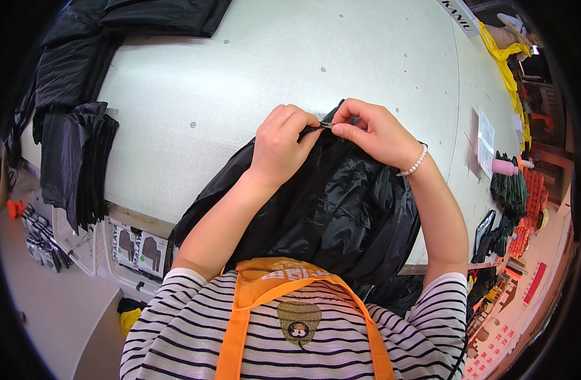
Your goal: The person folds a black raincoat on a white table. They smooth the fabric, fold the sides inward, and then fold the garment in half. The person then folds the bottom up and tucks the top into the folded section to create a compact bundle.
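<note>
A shiny black garment [338, 204] lies in front of me, partly on the white table and hanging over its near edge. My left hand [285, 140] pinches its gathered upper edge between thumb and forefinger. Close beside it, my right hand [373, 130] has a small metal piece [326, 125] at its thumb and forefinger tips. Whether this is a tool tip or a zip pull is unclear. Fine loose threads stick up just above it. A zip or toothed edge [238, 153] runs down the garment's left side, and part of the cloth is hidden under my forearms.
Folded black garments [67, 76] are stacked along the left of the white table [271, 57]. Below that edge stand white bins [107, 259] with printed packages [140, 249]. At right are a paper pad [485, 140], a pink thread cone [504, 167] and dark cloth [508, 187].
</note>
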### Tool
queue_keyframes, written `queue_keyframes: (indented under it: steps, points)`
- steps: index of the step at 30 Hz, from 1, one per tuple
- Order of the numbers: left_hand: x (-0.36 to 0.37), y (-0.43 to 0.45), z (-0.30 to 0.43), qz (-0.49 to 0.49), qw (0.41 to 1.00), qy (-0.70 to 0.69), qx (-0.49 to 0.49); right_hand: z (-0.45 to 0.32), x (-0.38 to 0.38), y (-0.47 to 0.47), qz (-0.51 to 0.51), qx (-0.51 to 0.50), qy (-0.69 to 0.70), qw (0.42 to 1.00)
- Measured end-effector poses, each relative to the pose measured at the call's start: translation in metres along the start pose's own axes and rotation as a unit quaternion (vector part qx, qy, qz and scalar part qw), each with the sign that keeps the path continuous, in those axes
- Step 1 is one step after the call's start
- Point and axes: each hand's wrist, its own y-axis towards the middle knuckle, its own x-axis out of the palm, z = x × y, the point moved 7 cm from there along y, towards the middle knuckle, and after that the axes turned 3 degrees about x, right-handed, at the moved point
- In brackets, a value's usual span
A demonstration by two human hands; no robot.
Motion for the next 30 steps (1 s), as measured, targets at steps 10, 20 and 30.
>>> queue_keyframes:
  steps: [10, 20, 30]
  points:
    - [0.002, -0.002, 0.005, -0.009, 1.0, 0.012, 0.015, 0.001, 0.001, -0.005, 0.008, -0.017, 0.002, 1.0]
    - [0.001, -0.004, 0.012, -0.002, 1.0, 0.017, 0.015, 0.002, 0.0, -0.008, -0.006, -0.037, -0.008, 0.999]
    - [0.003, -0.001, 0.006, -0.005, 0.999, 0.037, -0.021, 0.048, -0.047, -0.038, 0.272, -0.021, 0.164, 0.948]
